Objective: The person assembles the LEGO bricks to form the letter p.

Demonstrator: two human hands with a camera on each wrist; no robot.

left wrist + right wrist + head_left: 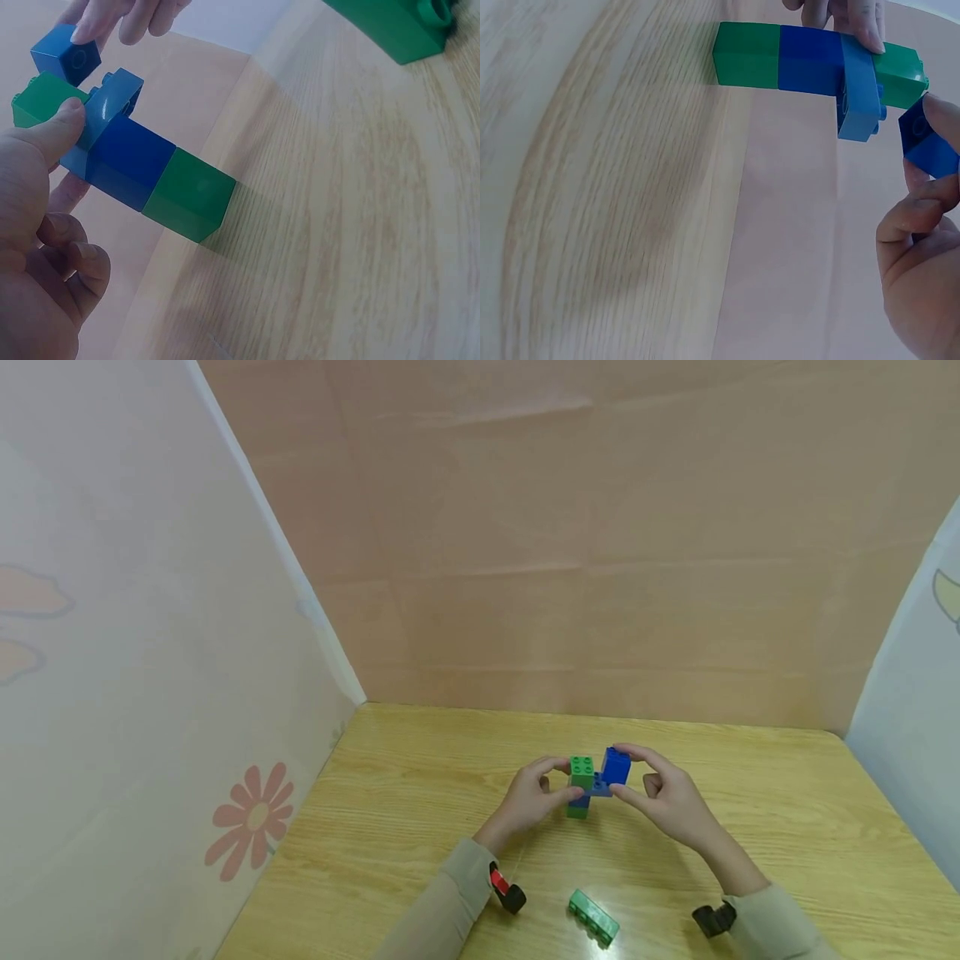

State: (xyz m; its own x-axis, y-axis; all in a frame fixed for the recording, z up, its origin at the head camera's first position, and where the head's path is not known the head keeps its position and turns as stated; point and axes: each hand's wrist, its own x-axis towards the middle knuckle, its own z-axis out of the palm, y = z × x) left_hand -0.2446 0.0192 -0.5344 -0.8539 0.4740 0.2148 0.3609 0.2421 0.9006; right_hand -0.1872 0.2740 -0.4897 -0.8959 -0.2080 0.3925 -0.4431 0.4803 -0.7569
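Pinching a glossy, studded green-and-blue tower point(131, 161) is the left hand point(529, 799); the right hand point(675, 804) pinches a smooth-sided blue block point(617, 767).

Red flower point(257, 816) on pale wall point(150, 543), tan backdrop point(585, 527), wooden tabletop point(405, 777)

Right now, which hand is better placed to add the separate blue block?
Probably the right hand: it pinches that blue block near the overhanging blue piece of the tower, which the left hand grips.

Loose brick point(593, 917) on table point(405, 802), block stack point(582, 779) behind it, single block point(617, 767) right of stack
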